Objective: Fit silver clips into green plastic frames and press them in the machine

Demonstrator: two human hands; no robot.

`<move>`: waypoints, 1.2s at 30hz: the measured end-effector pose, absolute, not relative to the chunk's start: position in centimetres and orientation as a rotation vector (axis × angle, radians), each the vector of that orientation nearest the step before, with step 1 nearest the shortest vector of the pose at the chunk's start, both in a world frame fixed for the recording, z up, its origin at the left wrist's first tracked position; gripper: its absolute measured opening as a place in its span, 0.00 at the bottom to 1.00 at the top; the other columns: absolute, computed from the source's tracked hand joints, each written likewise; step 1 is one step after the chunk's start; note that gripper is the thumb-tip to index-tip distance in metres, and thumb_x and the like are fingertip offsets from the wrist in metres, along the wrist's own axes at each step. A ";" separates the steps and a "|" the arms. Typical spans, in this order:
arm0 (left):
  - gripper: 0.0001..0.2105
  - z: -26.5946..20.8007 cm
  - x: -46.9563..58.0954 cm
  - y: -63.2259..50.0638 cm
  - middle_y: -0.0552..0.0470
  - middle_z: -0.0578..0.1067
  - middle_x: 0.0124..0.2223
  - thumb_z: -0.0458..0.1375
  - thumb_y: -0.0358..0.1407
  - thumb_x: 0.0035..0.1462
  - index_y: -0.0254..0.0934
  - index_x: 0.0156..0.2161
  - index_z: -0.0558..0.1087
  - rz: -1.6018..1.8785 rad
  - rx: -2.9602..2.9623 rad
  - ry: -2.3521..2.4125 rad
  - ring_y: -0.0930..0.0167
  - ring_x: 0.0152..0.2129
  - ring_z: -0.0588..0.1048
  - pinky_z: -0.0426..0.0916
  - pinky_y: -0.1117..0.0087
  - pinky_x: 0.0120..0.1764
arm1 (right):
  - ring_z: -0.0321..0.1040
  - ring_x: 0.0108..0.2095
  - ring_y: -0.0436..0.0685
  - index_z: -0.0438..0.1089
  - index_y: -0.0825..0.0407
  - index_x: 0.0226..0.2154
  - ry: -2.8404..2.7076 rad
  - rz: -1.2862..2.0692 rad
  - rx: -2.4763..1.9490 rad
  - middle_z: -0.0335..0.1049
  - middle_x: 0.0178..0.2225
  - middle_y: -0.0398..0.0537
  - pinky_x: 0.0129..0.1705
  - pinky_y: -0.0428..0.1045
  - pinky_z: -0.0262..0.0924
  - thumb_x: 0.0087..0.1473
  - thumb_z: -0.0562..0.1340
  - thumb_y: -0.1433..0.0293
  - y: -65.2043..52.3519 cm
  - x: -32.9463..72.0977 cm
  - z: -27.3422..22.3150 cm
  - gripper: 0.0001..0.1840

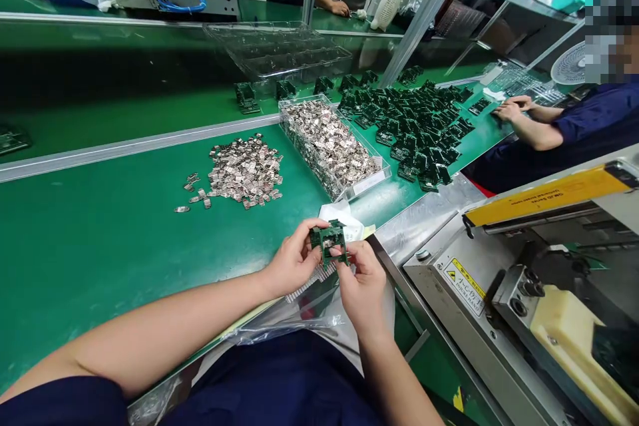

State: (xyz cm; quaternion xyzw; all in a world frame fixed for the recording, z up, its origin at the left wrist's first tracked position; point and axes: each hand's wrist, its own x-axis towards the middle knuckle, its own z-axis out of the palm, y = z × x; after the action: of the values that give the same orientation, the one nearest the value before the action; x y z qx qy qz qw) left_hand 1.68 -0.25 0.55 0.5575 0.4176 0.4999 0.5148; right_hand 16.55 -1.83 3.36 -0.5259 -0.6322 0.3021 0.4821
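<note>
Your left hand point(295, 261) and right hand point(363, 273) pinch opposite sides of one green part point(342, 237) over the table point(124, 233)'s near edge; seemingly mid-work. Plenty left: loose metal pile point(244, 172), well-filled clear box point(375, 181). Green heap point(417, 126) toward the table's right edge; done or undone, can't tell.

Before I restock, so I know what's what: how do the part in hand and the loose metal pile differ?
The held part is green; the metal pile is silvery. The left hand and right hand grip the held part; the metal pile lies untouched on the bench.
</note>
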 end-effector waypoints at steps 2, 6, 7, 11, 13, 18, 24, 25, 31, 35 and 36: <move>0.18 0.7 1.6 -0.2 0.52 0.73 0.32 0.58 0.36 0.58 0.39 0.54 0.65 1.187 1.358 1.006 0.71 0.25 0.72 0.68 0.71 0.30 | 0.63 0.30 0.55 0.71 0.48 0.29 -1.546 0.649 -1.315 0.66 0.30 0.45 0.32 0.49 0.59 0.57 0.60 0.70 -1.6 16.0 3.1 0.06; 0.17 1.2 1.5 -0.3 0.55 0.73 0.30 0.54 0.32 0.60 0.39 0.54 0.63 1.133 1.429 1.022 0.73 0.22 0.70 0.64 0.74 0.27 | 0.63 0.32 0.57 0.70 0.47 0.29 -1.574 0.616 -1.345 0.64 0.29 0.46 0.34 0.51 0.58 0.58 0.60 0.68 -1.6 15.6 3.0 0.07; 0.16 1.3 1.5 -0.3 0.55 0.73 0.30 0.53 0.32 0.60 0.39 0.54 0.62 1.124 1.440 1.021 0.74 0.21 0.70 0.64 0.74 0.26 | 0.63 0.33 0.58 0.70 0.47 0.29 -1.579 0.614 -1.354 0.64 0.29 0.46 0.34 0.51 0.58 0.59 0.59 0.68 -1.6 15.5 3.0 0.07; 0.16 1.8 1.7 -0.4 0.55 0.73 0.29 0.52 0.31 0.61 0.39 0.53 0.61 1.114 1.466 1.025 0.74 0.20 0.69 0.63 0.74 0.25 | 0.63 0.32 0.58 0.68 0.48 0.29 -1.528 0.573 -1.398 0.64 0.30 0.46 0.35 0.52 0.58 0.60 0.58 0.67 -1.5 14.9 2.6 0.08; 0.16 1.8 1.8 -0.5 0.57 0.70 0.26 0.51 0.30 0.61 0.38 0.53 0.61 1.126 1.490 1.067 0.75 0.18 0.67 0.61 0.75 0.23 | 0.64 0.32 0.58 0.67 0.48 0.30 -1.460 0.576 -1.414 0.63 0.31 0.47 0.35 0.52 0.59 0.61 0.58 0.65 -1.5 14.4 2.1 0.08; 0.16 1.5 2.0 -0.7 0.57 0.69 0.27 0.51 0.30 0.61 0.38 0.54 0.61 1.147 1.497 1.116 0.75 0.20 0.68 0.61 0.75 0.24 | 0.64 0.34 0.58 0.66 0.49 0.30 -1.369 0.615 -1.412 0.63 0.31 0.47 0.37 0.53 0.60 0.60 0.60 0.62 -1.4 13.8 1.2 0.10; 0.15 1.2 1.9 -0.7 0.55 0.71 0.29 0.52 0.32 0.62 0.39 0.54 0.62 1.164 1.422 1.034 0.73 0.23 0.71 0.66 0.73 0.28 | 0.64 0.33 0.55 0.65 0.50 0.34 -1.172 0.726 -1.393 0.63 0.33 0.45 0.36 0.50 0.61 0.52 0.66 0.62 -0.9 14.0 1.2 0.12; 0.15 1.1 1.8 -0.6 0.54 0.72 0.30 0.52 0.32 0.62 0.39 0.54 0.62 1.162 1.412 1.008 0.72 0.25 0.73 0.67 0.73 0.30 | 0.64 0.34 0.55 0.64 0.50 0.36 -1.134 0.777 -1.376 0.64 0.34 0.45 0.36 0.50 0.61 0.50 0.67 0.62 -0.8 14.1 1.2 0.15; 0.17 1.2 1.4 -0.3 0.52 0.73 0.33 0.56 0.38 0.61 0.40 0.54 0.62 1.095 1.426 0.974 0.71 0.27 0.73 0.68 0.71 0.33 | 0.64 0.49 0.60 0.61 0.48 0.56 -1.376 0.965 -1.157 0.63 0.54 0.54 0.45 0.52 0.64 0.56 0.64 0.64 -1.8 17.6 3.2 0.26; 0.17 3.6 3.1 -0.6 0.53 0.72 0.32 0.55 0.39 0.61 0.39 0.54 0.62 0.853 1.559 0.823 0.72 0.25 0.71 0.67 0.72 0.29 | 0.55 0.60 0.64 0.55 0.44 0.63 -1.784 0.800 -1.036 0.55 0.63 0.53 0.55 0.58 0.59 0.56 0.66 0.66 -4.2 22.2 6.0 0.35; 0.18 4.5 3.9 -0.7 0.53 0.72 0.33 0.55 0.38 0.61 0.39 0.55 0.62 0.772 1.601 0.757 0.72 0.25 0.71 0.67 0.72 0.29 | 0.57 0.59 0.64 0.58 0.44 0.61 -1.826 0.742 -1.016 0.59 0.60 0.53 0.56 0.58 0.58 0.54 0.68 0.65 -5.0 23.6 6.6 0.35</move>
State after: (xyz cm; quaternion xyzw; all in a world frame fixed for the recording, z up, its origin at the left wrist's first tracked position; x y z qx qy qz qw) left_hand 3.91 -0.66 4.47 0.6816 0.3225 0.3288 0.5685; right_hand 23.60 -5.03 6.60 -0.4103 -0.7371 0.2994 0.4458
